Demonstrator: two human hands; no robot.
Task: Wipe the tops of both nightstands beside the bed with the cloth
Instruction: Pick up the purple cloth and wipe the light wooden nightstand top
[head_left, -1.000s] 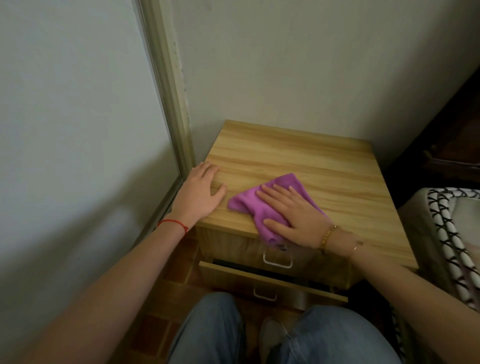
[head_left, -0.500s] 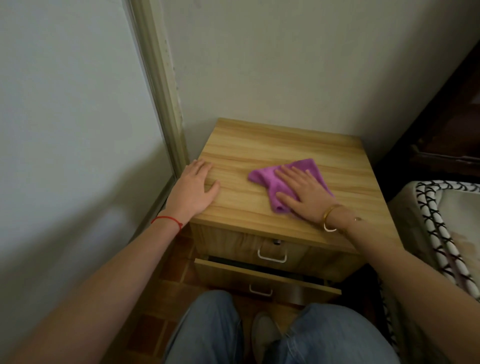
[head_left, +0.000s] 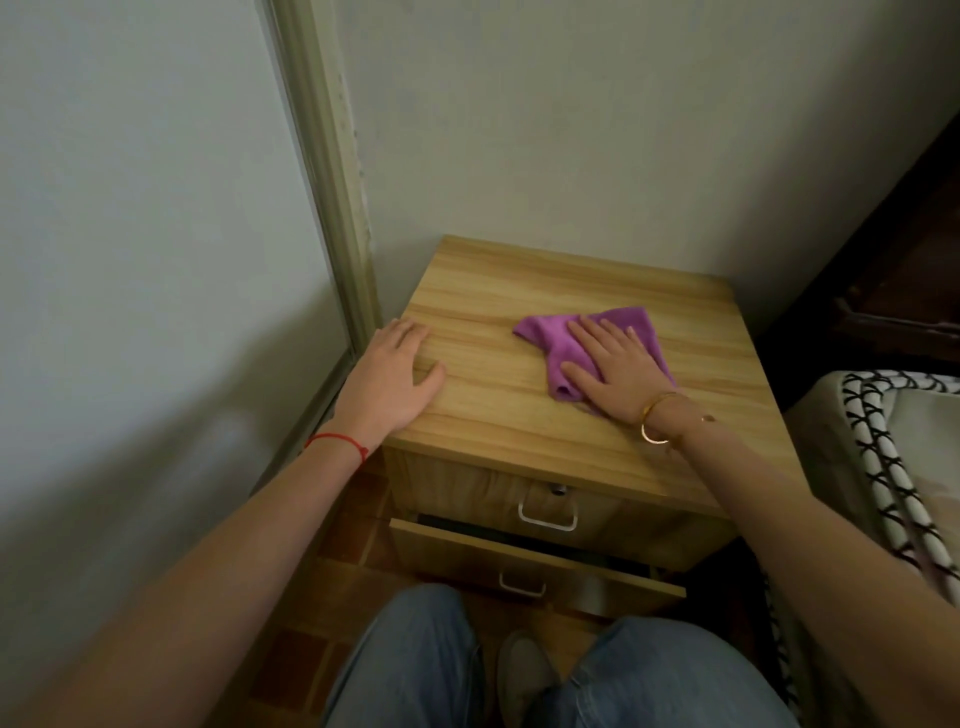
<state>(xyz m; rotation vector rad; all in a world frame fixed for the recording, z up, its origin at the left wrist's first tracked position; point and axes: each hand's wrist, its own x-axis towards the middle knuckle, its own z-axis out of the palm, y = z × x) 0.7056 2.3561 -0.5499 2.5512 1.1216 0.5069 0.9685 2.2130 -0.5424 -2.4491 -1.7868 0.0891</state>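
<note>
Purple microfibre cloth (head_left: 566, 343), crumpled into a loose fold, lies on the top of the light wood-grain nightstand (head_left: 519, 410), in the far right part of that top. The right hand (head_left: 618, 366) lies flat on it, palm down and fingers spread; this grip is fully open and presses the cloth to the wood rather than closing round it. Bunched fabric pokes out beyond the fingertips and to the thumb side of the hand, and a strip shows past its outer edge. A gold bangle (head_left: 655, 423) sits on the right wrist.

Well to the left of that grip, the left hand (head_left: 392, 376) rests open on the left edge of the nightstand top, near the front corner, fingers pointing toward the wall and thumb splayed on the wood. It holds nothing. A thin red string bracelet (head_left: 337, 441) circles its wrist.

Below both hands, the nightstand front shows an upper drawer (head_left: 467, 488) closed, with a metal handle and a small lock, and a lower drawer (head_left: 530, 566) pulled partly out. Nearer than the grips are the person's knees in blue jeans (head_left: 410, 670). To the right of the right hand lies bedding with a black-and-white corded pattern (head_left: 883, 467).
</note>
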